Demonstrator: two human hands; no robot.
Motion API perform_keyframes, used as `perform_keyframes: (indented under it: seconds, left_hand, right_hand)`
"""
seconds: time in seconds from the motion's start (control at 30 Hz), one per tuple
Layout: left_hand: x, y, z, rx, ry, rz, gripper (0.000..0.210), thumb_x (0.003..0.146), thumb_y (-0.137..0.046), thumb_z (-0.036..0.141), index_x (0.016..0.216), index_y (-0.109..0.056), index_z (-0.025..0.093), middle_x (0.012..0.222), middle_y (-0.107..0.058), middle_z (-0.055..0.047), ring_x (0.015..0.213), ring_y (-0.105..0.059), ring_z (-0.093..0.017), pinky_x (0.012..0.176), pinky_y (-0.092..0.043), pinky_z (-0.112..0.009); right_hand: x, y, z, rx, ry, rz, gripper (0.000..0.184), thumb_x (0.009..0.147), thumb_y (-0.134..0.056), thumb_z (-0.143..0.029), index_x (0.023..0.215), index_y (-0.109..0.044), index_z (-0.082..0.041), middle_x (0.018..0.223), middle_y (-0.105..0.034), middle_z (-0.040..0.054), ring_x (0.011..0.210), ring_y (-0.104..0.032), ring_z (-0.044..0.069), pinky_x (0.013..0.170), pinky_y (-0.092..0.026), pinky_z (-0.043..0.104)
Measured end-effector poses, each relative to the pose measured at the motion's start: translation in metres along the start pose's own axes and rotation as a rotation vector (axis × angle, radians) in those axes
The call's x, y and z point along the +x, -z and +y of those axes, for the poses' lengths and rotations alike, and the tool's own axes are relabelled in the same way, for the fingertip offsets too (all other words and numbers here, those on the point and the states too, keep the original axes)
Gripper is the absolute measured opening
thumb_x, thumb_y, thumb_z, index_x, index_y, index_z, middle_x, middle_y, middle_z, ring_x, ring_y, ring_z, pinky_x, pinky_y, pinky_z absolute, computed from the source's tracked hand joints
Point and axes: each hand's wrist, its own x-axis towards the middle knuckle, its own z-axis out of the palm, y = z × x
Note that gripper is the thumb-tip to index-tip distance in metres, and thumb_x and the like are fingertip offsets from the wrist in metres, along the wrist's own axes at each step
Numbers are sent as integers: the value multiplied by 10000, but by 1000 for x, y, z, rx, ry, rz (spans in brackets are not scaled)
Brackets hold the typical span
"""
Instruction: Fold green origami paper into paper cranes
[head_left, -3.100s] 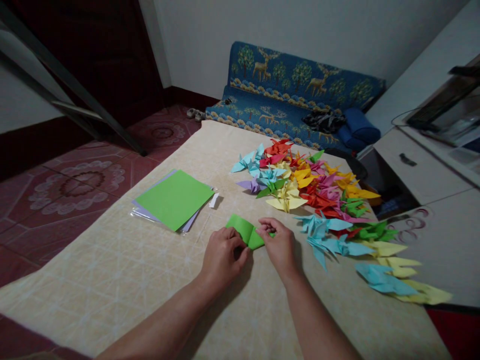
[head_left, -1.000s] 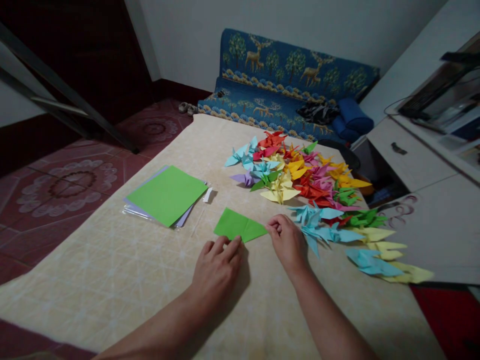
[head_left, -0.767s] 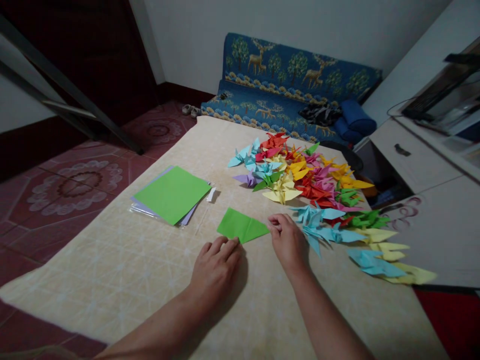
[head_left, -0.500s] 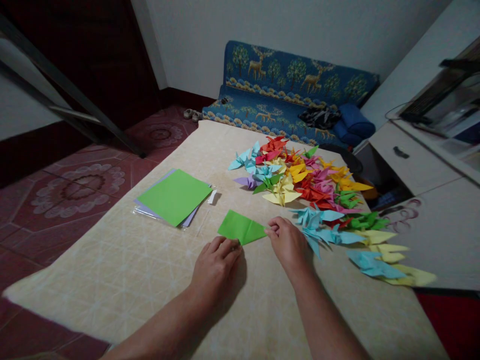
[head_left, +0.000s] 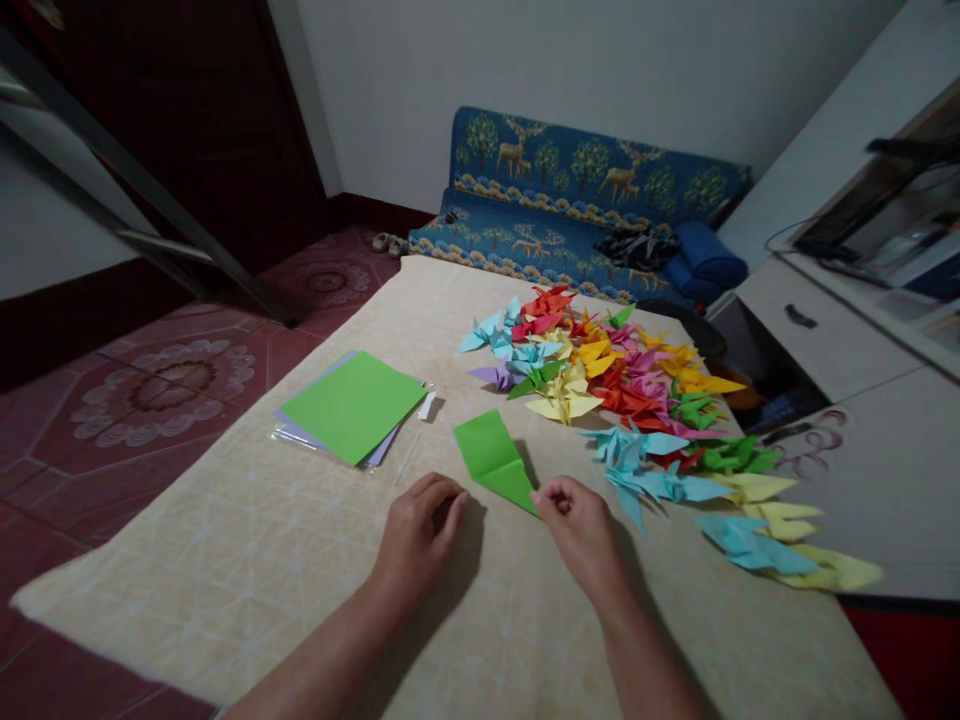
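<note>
My right hand [head_left: 577, 515] pinches the pointed near corner of a folded green origami paper [head_left: 491, 450] between thumb and fingertips. The paper is partly folded, with a crease across it and its near part raised off the table. My left hand [head_left: 421, 525] is just left of the paper, apart from it. Its fingers are loosely bent, the thumb stands away from them, and nothing is held. To the left lies a stack of square sheets [head_left: 356, 405], green on top and lilac beneath, on a clear plastic sleeve.
Many folded paper cranes [head_left: 600, 380] in several colours cover the table's [head_left: 300, 560] far right part, with more along its right side. Beyond the table stands a blue patterned sofa [head_left: 525, 220]. A white cabinet [head_left: 847, 350] is at the right, a metal ladder [head_left: 165, 220] at the left.
My left hand has let go of the green paper. My right hand has turned the paper and drawn its held corner slightly nearer. The view has tilted a little upward.
</note>
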Motion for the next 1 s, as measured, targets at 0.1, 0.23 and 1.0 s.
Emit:
perform_keyframes:
  seconds: [0.1,0.23,1.0]
  left_hand:
    - [5,1,3,-142,111,3,244,893,-521,294,777,-680,149,744,-663,-65,702,-596,-184,651,-445,-299]
    - [9,-8,9,-559,339,7,250,850,-601,382,752,-628,153,667,-636,-30,635,-582,-157,603,-441,-269]
    - [70,5,-3,-334,-10,-698,60,794,-577,152,845,-609,160,685,-557,18,628,-482,-108,587,-373,-204]
  right_hand:
    - [-13,-16,-2,283,-4,9,214,741,-630,-373,645,-564,-194,593,-559,-9,559,-539,155,514,-423,234]
    - [-34,-36,-10,429,-35,50,234,778,-621,-400,706,-571,-183,627,-548,-10,575,-521,141,526,-428,225]
    - [-32,17,20,-356,761,-99,614,740,-463,55,1206,-624,-311,1234,-577,79,1159,-543,245,919,-519,454]
